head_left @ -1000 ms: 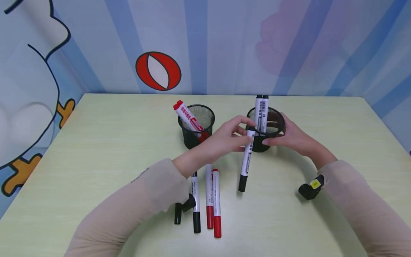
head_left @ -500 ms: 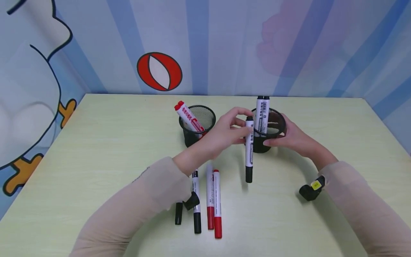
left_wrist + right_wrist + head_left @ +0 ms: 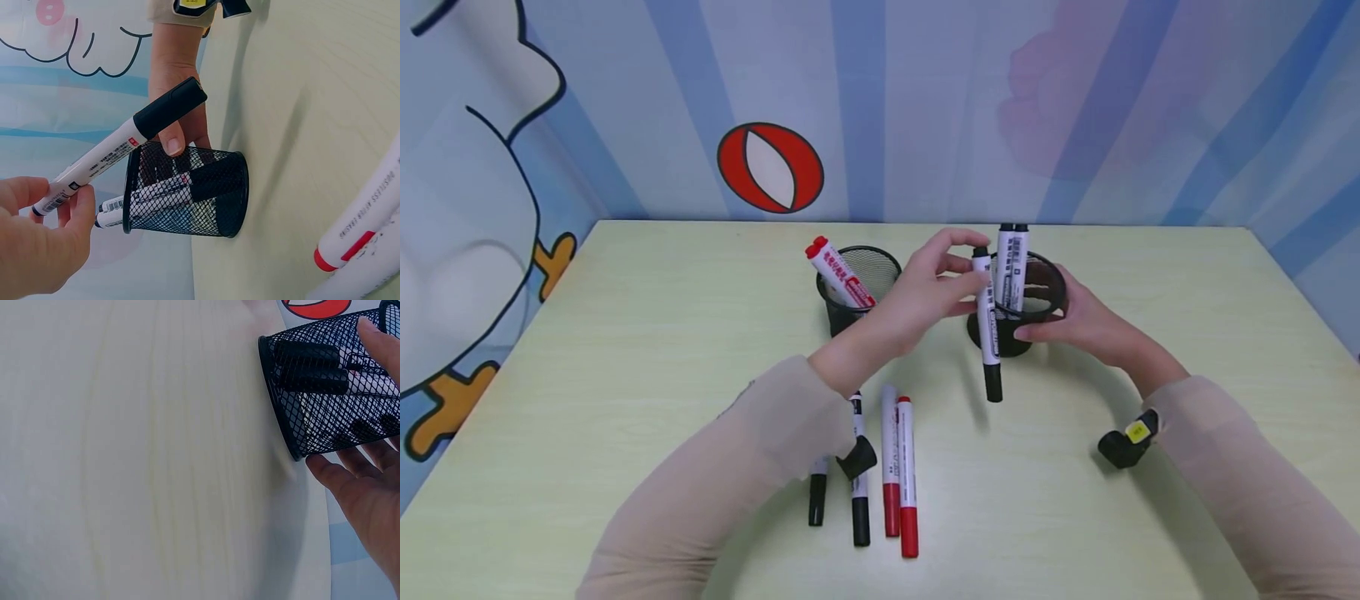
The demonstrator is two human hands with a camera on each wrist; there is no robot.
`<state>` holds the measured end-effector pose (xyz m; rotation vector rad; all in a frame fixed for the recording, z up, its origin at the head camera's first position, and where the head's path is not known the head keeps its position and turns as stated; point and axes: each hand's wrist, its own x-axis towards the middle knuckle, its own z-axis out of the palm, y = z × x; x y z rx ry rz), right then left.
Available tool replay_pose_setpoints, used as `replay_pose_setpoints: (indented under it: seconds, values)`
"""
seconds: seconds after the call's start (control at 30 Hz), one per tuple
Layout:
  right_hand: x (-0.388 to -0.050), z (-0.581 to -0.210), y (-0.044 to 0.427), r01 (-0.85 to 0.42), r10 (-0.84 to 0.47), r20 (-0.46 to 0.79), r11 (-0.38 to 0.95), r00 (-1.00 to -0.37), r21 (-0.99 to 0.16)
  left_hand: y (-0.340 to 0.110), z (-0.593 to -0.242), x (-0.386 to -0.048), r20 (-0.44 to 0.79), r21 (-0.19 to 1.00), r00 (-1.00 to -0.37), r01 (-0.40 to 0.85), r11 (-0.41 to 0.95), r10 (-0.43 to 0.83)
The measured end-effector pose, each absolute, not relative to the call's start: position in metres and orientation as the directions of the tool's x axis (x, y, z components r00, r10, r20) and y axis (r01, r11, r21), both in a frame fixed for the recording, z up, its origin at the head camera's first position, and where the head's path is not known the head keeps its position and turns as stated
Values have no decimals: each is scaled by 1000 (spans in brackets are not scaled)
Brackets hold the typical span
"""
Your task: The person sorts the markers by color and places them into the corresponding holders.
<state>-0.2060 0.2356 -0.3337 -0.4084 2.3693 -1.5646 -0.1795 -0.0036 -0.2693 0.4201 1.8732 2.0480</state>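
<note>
My left hand [image 3: 921, 296] pinches a white marker with a black cap [image 3: 987, 312] near its upper end. The capped end points down, just left of and in front of a black mesh pen cup [image 3: 1009, 340]. Seen from the left wrist, the held marker [image 3: 100, 156] slants past the cup's rim, outside the cup. My right hand [image 3: 1086, 317] grips the cup's right side, its thumb toward the front and its fingers behind the mesh. Two black markers [image 3: 1011, 271] stand inside, their black caps [image 3: 315, 381] at the bottom. The right wrist view cuts off part of the cup.
Left of the hands stands another mesh cup [image 3: 880, 271] with two red markers [image 3: 844, 275] leaning in it. On the table [image 3: 1037, 500] below lie two red-capped markers [image 3: 907, 467] and two black-capped ones [image 3: 861, 517], partly under the left forearm. A patterned wall rises behind.
My left hand has lifted the black marker upward and slightly back; its lower end has swung toward the cup. My right hand and the cup it holds have stayed put.
</note>
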Motion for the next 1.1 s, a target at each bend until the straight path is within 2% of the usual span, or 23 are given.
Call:
replay_pose_setpoints:
  seconds: [0.67, 1.1]
  values:
    - [-206, -334, 235, -97, -398, -63, 370, -915, -924, -1, -255, -189, -13, 988, -935, -66, -137, 354]
    - [-206, -331, 235, -89, -392, -75, 382, -917, -920, -2, -249, -198, 27, 986, -967, -16, -168, 253]
